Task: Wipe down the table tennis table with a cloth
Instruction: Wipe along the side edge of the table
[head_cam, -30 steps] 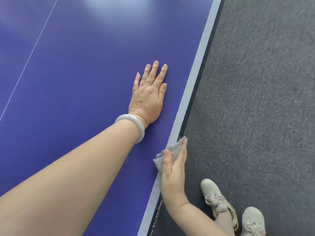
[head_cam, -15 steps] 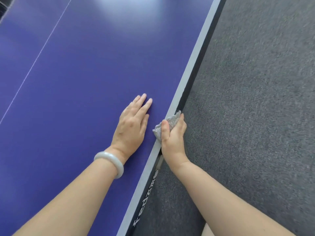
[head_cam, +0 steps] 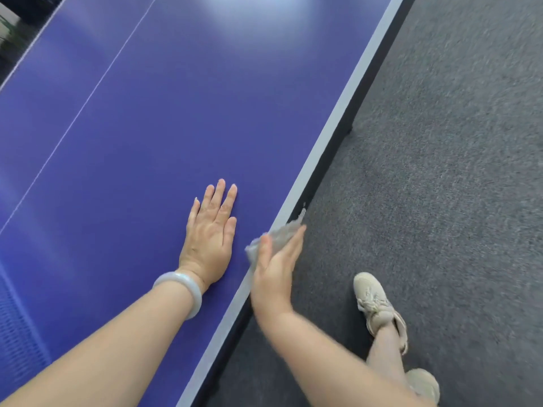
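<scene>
Head view: a person wipes the side edge of a blue table tennis table with a grey cloth.
The left hand lies flat on the tabletop, fingers straight, holding nothing. Beside it, the right hand pinches the cloth against the table's edge. Next likely calls for sliding it along that edge.

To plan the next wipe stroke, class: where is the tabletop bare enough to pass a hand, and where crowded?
Free: the blue table beyond the left hand, between the centre line and the white edge band; also left of that line. Crowded: the near edge, where the left hand lies flat beside the right hand pinching the cloth.
</scene>
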The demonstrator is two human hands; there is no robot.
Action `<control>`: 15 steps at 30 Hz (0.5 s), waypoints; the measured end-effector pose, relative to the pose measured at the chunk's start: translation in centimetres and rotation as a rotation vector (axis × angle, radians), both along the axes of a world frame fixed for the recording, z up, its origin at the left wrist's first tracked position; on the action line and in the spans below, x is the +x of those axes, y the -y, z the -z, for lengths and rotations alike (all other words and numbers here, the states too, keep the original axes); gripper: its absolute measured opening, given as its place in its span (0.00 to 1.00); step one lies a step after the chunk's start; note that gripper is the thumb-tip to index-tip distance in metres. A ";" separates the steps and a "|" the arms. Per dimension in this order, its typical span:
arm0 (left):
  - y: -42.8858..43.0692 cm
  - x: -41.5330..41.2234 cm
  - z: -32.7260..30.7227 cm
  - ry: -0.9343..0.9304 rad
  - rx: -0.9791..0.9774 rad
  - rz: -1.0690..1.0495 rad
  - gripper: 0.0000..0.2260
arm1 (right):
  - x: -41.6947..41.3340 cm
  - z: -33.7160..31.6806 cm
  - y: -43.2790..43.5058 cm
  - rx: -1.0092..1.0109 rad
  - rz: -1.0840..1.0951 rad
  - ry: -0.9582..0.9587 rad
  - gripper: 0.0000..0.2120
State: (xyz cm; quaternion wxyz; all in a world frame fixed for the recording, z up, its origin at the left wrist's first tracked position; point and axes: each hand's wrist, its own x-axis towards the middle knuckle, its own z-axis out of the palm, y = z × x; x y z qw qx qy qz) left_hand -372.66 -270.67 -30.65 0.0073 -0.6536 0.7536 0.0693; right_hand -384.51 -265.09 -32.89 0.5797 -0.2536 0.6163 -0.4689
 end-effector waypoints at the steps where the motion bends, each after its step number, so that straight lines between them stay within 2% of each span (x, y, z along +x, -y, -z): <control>1: -0.1 0.0 0.0 0.000 -0.006 0.002 0.26 | 1.2 -0.2 -2.7 0.015 -0.039 0.021 0.36; 3: -0.1 0.0 0.1 -0.008 -0.016 0.001 0.25 | 2.1 -0.2 -4.9 0.038 -0.103 0.037 0.37; 5: -0.1 0.0 0.1 -0.022 -0.024 -0.003 0.25 | 1.2 0.0 -3.3 0.030 -0.120 0.005 0.38; 11: -0.2 0.4 0.4 -0.054 -0.055 0.008 0.24 | -4.2 0.6 7.4 -0.028 0.077 -0.085 0.35; 15: -0.1 0.7 0.7 -0.083 -0.072 0.010 0.23 | 0.5 0.9 1.8 -0.005 0.132 -0.090 0.35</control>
